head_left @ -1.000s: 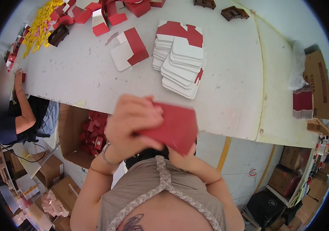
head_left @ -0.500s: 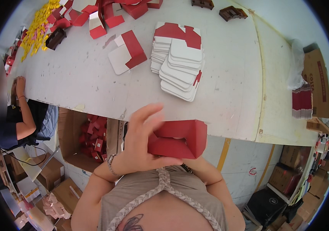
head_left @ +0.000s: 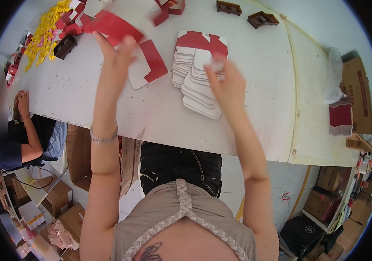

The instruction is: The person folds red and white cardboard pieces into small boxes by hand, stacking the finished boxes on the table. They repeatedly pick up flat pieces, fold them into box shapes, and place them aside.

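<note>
Fig. Head view, L to R. At 9 o'clock, a co-worker's hand [head_left: 22, 99] rests on the desk [head_left: 255, 78] edge; the arm drops below it, w/ cardboard boxes [head_left: 60, 198] on the floor beneath. At approx. 10 o'clock on the desk: a heap of yellow and red pieces [head_left: 42, 32], and just R of it a dark brown box [head_left: 64, 46].

My left hand [head_left: 115, 51] is raised over the desk toward 11 o'clock, fingers pinched on the lower edge of a red folded carton [head_left: 112, 26], which is held tilted above the surface, not touching it; motion blur softens its outline. Wrist carries a thin bracelet [head_left: 104, 138]. Just R of this hand, a flat red-and-white blank [head_left: 147, 65] lies on the desk, partly behind my fingers.

At 12 o'clock: the stack of flat blanks [head_left: 197, 82], white w/ a red top sheet, fanned toward me. My right hand [head_left: 225, 82] lies over the stack's R side, fingers curled, tips pressed on the top blanks; whether it has one gripped I cannot tell.

Toward 1 o'clock, far edge: two dark brown trays [head_left: 247, 13]. At 3 o'clock, off the desk end: a clear plastic bag [head_left: 334, 78], a red carton bundle [head_left: 340, 119], and a brown cardboard box [head_left: 360, 95].
</note>
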Available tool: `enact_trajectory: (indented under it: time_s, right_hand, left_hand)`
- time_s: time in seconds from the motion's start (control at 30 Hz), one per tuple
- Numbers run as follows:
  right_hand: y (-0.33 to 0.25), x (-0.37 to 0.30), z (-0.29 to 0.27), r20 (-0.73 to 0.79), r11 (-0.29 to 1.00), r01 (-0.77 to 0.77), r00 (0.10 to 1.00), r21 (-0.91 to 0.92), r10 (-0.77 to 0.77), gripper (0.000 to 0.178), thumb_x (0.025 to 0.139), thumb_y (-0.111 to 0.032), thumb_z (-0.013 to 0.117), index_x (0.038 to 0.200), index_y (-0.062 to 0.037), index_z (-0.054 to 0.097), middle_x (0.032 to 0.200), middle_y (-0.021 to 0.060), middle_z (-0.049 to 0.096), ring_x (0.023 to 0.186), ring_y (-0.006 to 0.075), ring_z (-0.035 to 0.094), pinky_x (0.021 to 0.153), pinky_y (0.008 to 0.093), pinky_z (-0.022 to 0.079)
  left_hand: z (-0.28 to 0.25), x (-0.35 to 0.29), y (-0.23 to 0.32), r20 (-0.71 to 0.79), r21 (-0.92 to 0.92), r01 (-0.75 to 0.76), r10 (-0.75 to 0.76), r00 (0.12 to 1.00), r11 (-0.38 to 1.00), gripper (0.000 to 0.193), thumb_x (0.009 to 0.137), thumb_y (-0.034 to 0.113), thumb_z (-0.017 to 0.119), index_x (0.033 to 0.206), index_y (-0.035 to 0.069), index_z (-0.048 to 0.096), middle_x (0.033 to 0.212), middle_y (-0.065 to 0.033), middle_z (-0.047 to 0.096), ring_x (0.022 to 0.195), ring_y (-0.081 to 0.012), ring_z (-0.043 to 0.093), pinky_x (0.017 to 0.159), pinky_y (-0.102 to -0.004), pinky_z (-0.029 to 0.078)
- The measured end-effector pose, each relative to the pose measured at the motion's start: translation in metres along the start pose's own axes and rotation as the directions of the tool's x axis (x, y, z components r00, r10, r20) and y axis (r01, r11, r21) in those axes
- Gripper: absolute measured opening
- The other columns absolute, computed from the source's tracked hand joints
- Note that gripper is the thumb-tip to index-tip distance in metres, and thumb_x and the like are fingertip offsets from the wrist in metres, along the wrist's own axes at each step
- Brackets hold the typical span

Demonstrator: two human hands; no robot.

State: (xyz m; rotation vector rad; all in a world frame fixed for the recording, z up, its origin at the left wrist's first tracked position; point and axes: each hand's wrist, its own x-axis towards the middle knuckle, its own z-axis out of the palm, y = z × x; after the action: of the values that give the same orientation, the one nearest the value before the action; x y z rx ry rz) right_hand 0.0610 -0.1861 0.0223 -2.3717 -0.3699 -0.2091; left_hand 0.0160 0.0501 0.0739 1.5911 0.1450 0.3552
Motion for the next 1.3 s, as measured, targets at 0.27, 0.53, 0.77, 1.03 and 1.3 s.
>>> enact_trajectory:
  time_s: [0.27,0.53,0.77,1.03,1.3]
  right_hand:
    - [0.066,0.042,0.012,-0.103,0.956,-0.124,0.990,-0.265,0.100,0.053,0.078,-0.019,0.068,0.124,-0.0025,0.049,0.100,0.0106,0.059,0.084,0.0233,0.058,0.072,0.0374,0.048]
    - [0.019,-0.060,-0.052,0.080,0.801,-0.121,0.993,0.586,0.091,0.054,0.081,0.003,0.063,0.132,-0.0046,0.047,0.076,-0.0024,0.050,0.064,0.0057,0.041,0.063,0.0172,0.040]
    - [-0.006,-0.082,-0.048,0.061,0.803,0.050,0.992,0.593,-0.106,0.081,0.065,-0.011,0.081,0.132,-0.0059,0.035,0.126,0.0090,0.041,0.108,0.0157,0.047,0.081,0.0299,0.046]
    - [-0.017,-0.129,-0.014,-0.054,0.440,0.063,0.998,0.896,-0.033,0.054,0.066,-0.008,0.081,0.102,-0.0086,0.041,0.114,0.0080,0.043,0.102,0.0181,0.049,0.090,0.0335,0.041]
    - [-0.013,-0.153,0.006,0.173,-0.219,-0.141,0.976,0.965,0.131,0.030,0.076,-0.003,0.071,0.087,-0.0086,0.043,0.085,0.0031,0.045,0.084,0.0161,0.047,0.078,0.0304,0.041]
  left_hand:
    - [0.046,-0.050,-0.045,0.164,0.177,-0.114,0.085,0.983,0.978,0.082,0.083,0.019,0.068,0.143,-0.002,0.016,0.140,-0.0255,0.030,0.132,-0.0335,0.033,0.103,-0.0394,0.035]
    - [0.063,-0.059,-0.034,0.117,-0.328,0.211,-0.182,0.976,0.921,0.051,0.086,0.012,0.064,0.128,-0.005,0.041,0.121,-0.0154,0.052,0.108,-0.0207,0.054,0.089,-0.0310,0.046]
    - [0.055,-0.103,-0.018,0.329,-0.168,0.053,0.005,0.944,0.984,0.040,0.086,0.003,0.058,0.123,0.000,0.044,0.122,-0.0128,0.050,0.107,-0.0189,0.052,0.091,-0.0329,0.043]
    - [0.041,-0.137,-0.028,0.340,-0.342,0.129,-0.005,0.940,0.931,0.039,0.077,0.018,0.065,0.105,0.010,0.038,0.127,-0.0143,0.039,0.120,-0.0277,0.043,0.099,-0.0400,0.037]
    - [0.050,-0.168,-0.045,0.289,-0.747,0.237,-0.018,0.957,0.621,0.053,0.077,0.010,0.069,0.119,0.009,0.037,0.084,-0.0058,0.055,0.089,-0.0196,0.055,0.100,-0.0487,0.039]
